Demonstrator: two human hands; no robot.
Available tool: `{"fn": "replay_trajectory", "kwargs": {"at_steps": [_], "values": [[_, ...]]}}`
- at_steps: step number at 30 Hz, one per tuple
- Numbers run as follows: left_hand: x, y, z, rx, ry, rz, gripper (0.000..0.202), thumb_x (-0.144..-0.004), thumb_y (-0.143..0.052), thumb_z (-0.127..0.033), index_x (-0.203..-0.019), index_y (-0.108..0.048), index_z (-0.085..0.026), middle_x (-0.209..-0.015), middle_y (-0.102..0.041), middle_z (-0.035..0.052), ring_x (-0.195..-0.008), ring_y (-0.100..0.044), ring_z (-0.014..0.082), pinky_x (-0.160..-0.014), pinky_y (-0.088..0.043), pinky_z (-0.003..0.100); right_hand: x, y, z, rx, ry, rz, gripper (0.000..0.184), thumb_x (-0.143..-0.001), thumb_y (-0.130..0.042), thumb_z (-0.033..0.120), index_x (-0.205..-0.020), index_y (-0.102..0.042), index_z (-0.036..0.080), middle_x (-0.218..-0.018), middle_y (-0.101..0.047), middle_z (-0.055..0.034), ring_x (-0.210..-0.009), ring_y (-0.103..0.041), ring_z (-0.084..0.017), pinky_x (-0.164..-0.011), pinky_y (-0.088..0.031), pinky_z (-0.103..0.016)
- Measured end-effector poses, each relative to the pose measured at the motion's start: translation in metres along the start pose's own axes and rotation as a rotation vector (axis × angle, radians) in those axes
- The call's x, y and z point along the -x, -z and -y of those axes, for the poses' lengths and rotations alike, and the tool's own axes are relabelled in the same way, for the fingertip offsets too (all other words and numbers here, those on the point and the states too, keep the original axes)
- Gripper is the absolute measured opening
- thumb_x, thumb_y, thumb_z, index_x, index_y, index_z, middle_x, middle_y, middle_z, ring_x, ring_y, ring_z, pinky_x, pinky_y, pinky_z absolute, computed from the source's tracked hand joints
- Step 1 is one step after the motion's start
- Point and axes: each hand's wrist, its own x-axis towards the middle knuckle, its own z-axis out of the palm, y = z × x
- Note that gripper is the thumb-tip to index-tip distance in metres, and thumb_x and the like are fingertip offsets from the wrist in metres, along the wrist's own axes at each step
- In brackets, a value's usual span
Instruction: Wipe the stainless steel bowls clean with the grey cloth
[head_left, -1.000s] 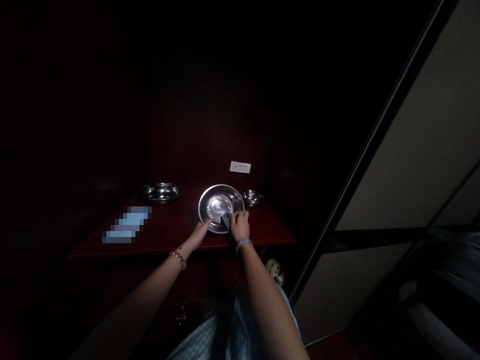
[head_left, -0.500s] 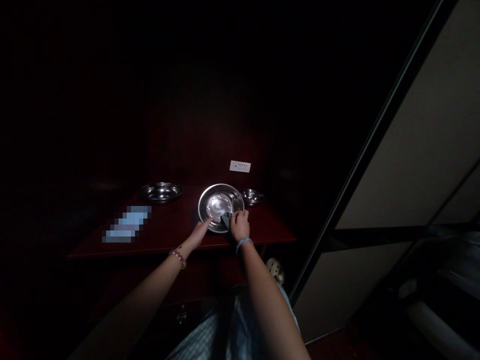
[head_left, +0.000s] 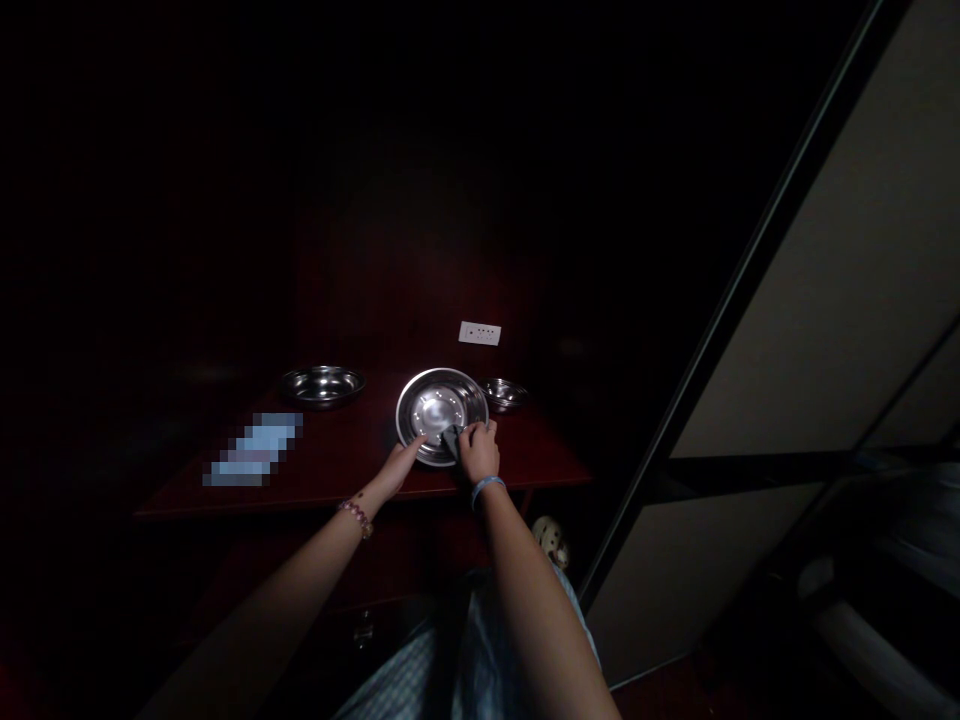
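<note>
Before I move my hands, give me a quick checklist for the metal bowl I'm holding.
1. Left hand gripping the near rim of the held bowl: ok.
2. Right hand holding the dark cloth-like item inside it: ok.
3. Wide bowl standing apart, to the left: ok.
4. Smaller metalware clear of the held bowl: cannot tell, they overlap in view.
5. Held bowl's underside supported by the table: cannot tell, hidden.
6. Good lighting: not ok, mostly dark.

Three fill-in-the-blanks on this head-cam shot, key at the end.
1. The dark cloth pokes out from the ____ hand.
2. The left hand holds the large bowl, whose open side is tilted ____ the camera.
3. The wall socket is coloured ____.

Missing words: right; toward; white.
</note>
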Motion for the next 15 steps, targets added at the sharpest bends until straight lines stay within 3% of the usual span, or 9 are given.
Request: {"fn": "replay_trajectory", "kwargs": {"at_steps": [15], "values": [[0.0032, -0.0017, -0.002, -0.004, -0.005, -0.016, 0.044, -0.057, -0.089, -0.045, -0.087, -0.076, -0.015, -0.1, -0.08, 0.0139, -0.115, -0.069, 0.0334, -0.113, -0.041, 0.049, -0.0004, -0.0024, -0.002, -0.005, 0.008, 0.005, 0.032, -0.106, -0.033, 0.033, -0.115, -0.059, 0.016, -0.139, -0.048, -0.0174, -0.089, -0.071, -0.021, -0.086, -0.052, -0.036]]}}
